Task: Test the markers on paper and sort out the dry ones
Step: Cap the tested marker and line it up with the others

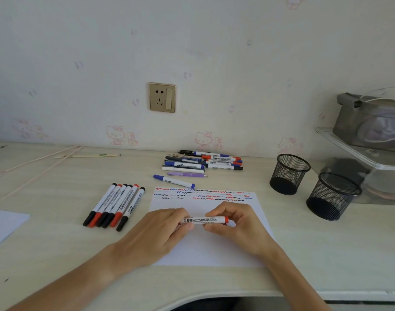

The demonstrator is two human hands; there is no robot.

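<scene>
A red whiteboard marker (203,220) lies level above the white paper (205,250), held at both ends. My left hand (163,232) grips its left end, which the fingers hide. My right hand (234,223) pinches the right part near the red end. The paper's top edge carries rows of red, blue and black squiggles (201,195). Several black and red markers (115,205) lie in a row left of the paper. A pile of mixed markers and pens (201,162) lies by the wall, and one blue marker (174,181) rests just above the paper.
Two black mesh pen cups (288,173) (332,196) stand at the right. A clear plastic organiser (371,162) with a grey box on top sits at the far right. Another sheet of paper (3,225) lies at the left edge. Thin sticks (86,156) lie by the wall.
</scene>
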